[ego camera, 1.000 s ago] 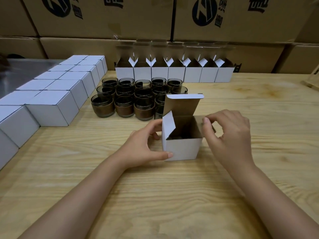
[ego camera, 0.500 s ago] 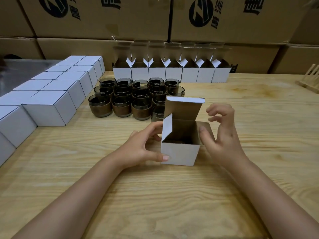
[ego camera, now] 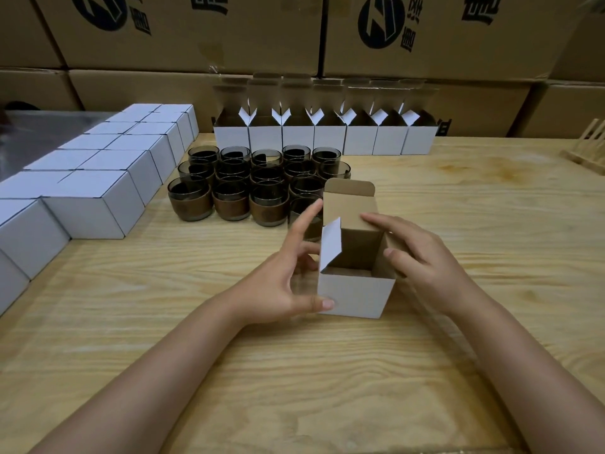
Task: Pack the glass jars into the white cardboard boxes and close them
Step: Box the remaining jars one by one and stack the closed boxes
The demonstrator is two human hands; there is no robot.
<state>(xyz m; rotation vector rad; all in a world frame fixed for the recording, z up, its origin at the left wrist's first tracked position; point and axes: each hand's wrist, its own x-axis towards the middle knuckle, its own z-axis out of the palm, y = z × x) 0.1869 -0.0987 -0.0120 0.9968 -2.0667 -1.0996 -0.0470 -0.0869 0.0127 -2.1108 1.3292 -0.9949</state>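
Observation:
An open white cardboard box [ego camera: 355,294] stands on the wooden table in front of me, its lid flap upright at the back and its left side flap sticking up. What lies at its dark bottom I cannot make out. My left hand [ego camera: 278,280] is beside the box's left wall, thumb touching the lower front corner, fingers spread and the index finger raised. My right hand [ego camera: 425,260] rests on the right side flap, thumb on the flap and index finger reaching the back edge. Several dark glass jars [ego camera: 229,204] with brown bands stand in a cluster just behind the box.
A row of several open white boxes [ego camera: 327,139] lines the table's back edge. Closed white boxes [ego camera: 108,178] run in a double row along the left. Large brown cartons [ego camera: 196,34] form a wall behind. A wooden rack [ego camera: 586,149] sits at the far right.
My left fingers have loosened from the box's side and spread, index finger lifting. My right hand has moved over the right flap toward the back edge. The box shifted slightly.

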